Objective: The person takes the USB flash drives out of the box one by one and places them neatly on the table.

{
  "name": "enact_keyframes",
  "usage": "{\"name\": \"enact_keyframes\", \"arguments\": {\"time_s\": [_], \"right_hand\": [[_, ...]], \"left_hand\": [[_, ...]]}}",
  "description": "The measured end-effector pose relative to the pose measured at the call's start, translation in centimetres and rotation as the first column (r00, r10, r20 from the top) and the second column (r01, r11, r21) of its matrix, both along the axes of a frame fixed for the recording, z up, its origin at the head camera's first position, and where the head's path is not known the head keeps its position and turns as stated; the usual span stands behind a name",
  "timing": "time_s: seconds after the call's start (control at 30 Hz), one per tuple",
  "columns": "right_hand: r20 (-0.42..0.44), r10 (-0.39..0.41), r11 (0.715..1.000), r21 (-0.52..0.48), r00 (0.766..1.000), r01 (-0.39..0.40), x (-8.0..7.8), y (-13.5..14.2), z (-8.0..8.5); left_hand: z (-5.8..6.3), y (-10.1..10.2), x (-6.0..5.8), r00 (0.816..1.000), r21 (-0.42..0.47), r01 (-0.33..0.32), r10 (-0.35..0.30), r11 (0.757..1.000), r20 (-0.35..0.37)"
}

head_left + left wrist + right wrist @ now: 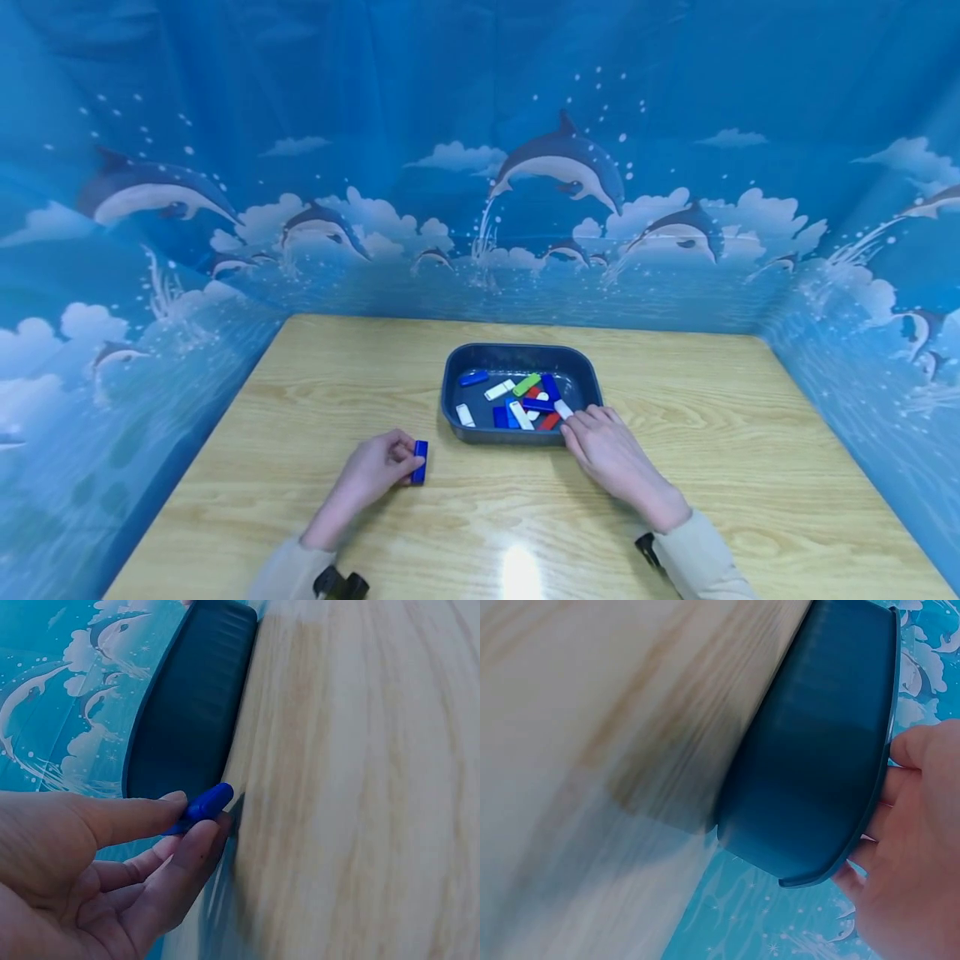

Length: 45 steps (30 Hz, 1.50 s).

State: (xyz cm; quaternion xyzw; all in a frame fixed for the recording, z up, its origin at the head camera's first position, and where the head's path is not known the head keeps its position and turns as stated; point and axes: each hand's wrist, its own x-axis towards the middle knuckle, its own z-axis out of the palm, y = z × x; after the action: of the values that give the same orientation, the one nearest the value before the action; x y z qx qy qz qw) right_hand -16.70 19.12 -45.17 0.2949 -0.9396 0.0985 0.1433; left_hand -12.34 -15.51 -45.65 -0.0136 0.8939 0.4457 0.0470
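Note:
Thumb and fingers of my left hand (377, 468) pinch a blue stick (420, 462) that looks like a USB flash drive, left of the tray and near the table. In the left wrist view the blue stick (206, 806) shows its rounded end past the fingertips. My right hand (609, 450) reaches over the front right rim of the dark tray (517, 436). At its fingertips lies a white stick (563, 409); whether they pinch it, I cannot tell. In the right wrist view the tray wall (817, 742) hides the fingertips of my right hand (911, 847).
Several sticks lie mixed in the tray, among them a green one (527, 384), a white one (499, 390), a red one (550, 422) and a blue one (473, 378). The wooden table (360, 358) reaches back to a blue dolphin-printed curtain (420, 283).

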Motion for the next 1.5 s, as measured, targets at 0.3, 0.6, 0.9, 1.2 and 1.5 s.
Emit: {"name": "enact_keyframes", "arguments": {"time_s": [0.3,0.6,0.9,1.2,1.5], "right_hand": [[-0.010,-0.006,1.000,0.019,1.000,0.006,0.0,-0.1,-0.1],[-0.004,-0.011,0.999,0.031,1.000,0.011,0.0,-0.1,0.0],[-0.007,-0.008,1.000,0.023,1.000,0.008,0.0,0.0,-0.1],[-0.014,-0.014,0.999,0.029,1.000,0.014,-0.1,0.0,-0.2],[-0.036,-0.005,1.000,0.023,0.999,0.005,-0.1,0.0,-0.2]], "left_hand": [[-0.2,-0.2,0.3,1.000,-0.044,0.010,-0.009,0.999,0.021],[0.0,-0.1,0.5,1.000,-0.067,0.008,-0.007,0.998,0.017],[0.4,-0.1,0.9,1.000,-0.076,0.003,-0.001,0.997,0.023],[0.4,-0.4,1.1,0.999,-0.076,0.005,-0.003,0.997,0.033],[0.3,-0.6,1.1,1.000,-0.116,0.008,-0.006,0.993,0.013]]}}
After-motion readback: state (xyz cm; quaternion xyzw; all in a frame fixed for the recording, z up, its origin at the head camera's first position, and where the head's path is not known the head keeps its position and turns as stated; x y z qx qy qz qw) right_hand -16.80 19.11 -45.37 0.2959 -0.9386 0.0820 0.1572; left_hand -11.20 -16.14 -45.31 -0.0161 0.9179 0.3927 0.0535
